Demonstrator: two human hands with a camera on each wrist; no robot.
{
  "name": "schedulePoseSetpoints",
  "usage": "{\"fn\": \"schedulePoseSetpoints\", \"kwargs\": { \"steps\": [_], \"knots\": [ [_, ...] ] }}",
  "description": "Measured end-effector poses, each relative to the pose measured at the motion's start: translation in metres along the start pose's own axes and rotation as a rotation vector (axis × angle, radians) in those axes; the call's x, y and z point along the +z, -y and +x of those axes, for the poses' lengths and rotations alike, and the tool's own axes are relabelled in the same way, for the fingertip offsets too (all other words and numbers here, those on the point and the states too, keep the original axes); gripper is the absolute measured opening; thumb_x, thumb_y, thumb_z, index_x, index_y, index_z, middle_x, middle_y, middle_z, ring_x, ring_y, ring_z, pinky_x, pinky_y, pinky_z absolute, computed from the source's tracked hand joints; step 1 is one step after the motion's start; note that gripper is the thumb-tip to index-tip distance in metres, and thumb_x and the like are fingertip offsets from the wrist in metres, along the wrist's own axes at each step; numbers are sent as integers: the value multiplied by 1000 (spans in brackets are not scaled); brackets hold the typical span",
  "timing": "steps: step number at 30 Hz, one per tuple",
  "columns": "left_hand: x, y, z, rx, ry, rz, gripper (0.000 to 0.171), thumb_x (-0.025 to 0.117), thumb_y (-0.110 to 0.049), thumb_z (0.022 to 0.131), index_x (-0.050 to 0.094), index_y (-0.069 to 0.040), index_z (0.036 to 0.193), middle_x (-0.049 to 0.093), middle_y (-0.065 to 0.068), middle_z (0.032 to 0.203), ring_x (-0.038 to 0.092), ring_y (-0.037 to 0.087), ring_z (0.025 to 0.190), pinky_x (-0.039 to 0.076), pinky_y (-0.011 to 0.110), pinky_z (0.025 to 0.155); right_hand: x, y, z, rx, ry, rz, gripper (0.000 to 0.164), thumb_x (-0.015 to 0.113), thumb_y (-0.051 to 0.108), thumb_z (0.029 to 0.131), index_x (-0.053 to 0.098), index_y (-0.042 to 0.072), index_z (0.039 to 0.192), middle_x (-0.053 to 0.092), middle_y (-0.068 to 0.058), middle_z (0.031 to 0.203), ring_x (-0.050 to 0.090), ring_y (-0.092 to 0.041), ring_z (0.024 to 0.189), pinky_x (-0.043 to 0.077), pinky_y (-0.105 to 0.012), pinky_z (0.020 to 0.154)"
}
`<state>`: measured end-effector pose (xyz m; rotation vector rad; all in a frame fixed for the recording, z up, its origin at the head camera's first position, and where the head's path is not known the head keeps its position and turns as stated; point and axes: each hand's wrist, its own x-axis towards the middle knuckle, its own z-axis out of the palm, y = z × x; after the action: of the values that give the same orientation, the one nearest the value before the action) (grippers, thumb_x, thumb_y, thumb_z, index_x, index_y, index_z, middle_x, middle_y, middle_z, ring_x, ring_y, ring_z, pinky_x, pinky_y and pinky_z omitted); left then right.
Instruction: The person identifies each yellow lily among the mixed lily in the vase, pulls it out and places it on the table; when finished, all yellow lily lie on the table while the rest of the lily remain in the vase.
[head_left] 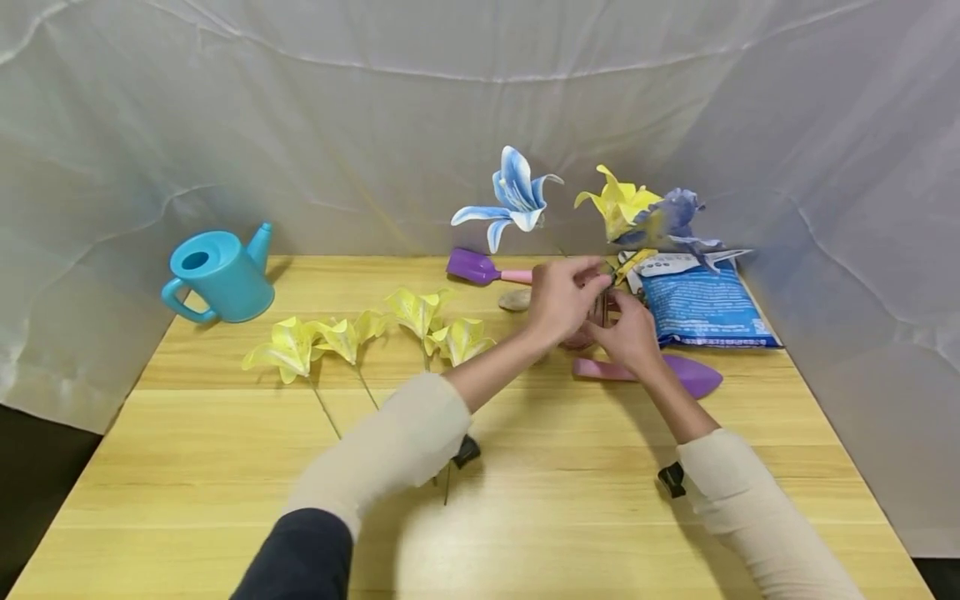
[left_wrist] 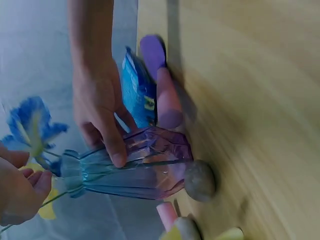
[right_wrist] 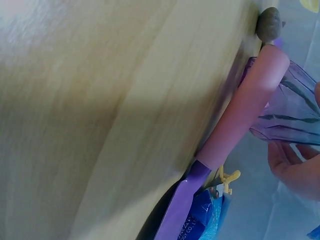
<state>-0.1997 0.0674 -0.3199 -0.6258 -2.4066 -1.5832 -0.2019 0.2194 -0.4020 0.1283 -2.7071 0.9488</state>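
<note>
A clear vase, teal at the mouth and pink-purple at the base [left_wrist: 160,175], stands upright with green stems inside. My right hand [head_left: 628,333] grips its side, fingers around the body. At the mouth, my left hand [head_left: 566,300] has curled fingers at a flower stem; its fingertips [left_wrist: 42,185] are partly hidden. Above the hands are a blue-and-white lily [head_left: 517,196], a yellow lily [head_left: 618,204] and a blue-violet iris [head_left: 678,217]. A grey stone [left_wrist: 200,181] lies by the vase's base.
Several yellow lilies [head_left: 288,348] lie at left centre, near a turquoise watering can [head_left: 221,275]. Behind the hands is a purple shovel [head_left: 472,267]. A purple trowel with a pink handle [head_left: 693,377] lies in front of a blue packet [head_left: 705,304] at right.
</note>
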Motion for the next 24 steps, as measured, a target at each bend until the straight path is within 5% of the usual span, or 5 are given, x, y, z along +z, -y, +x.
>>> {"fn": "schedulePoseSetpoints", "kwargs": {
  "steps": [8,14,24],
  "knots": [
    [34,-1,33,-97,-109,143,28,62,-17,82,63,-12,110,64,-2,101,59,6,90,43,13,79,3,-3,2,76,5,22,50,62,32,76,46,4,115,58,-15,109,52,-30,102,40,-42,87],
    [47,-2,42,-144,-165,240,27,61,-15,83,63,-17,110,64,-5,101,60,7,89,47,16,72,2,-5,5,27,-7,15,49,58,29,79,44,1,117,59,-17,103,53,-32,97,37,-47,86],
    [59,11,42,-4,-272,329,17,56,-8,84,67,-13,95,65,-2,88,60,9,77,46,13,64,4,-8,7,-33,-55,-84,45,60,23,76,48,-3,110,56,-19,94,55,-37,80,40,-52,71]
  ]
}}
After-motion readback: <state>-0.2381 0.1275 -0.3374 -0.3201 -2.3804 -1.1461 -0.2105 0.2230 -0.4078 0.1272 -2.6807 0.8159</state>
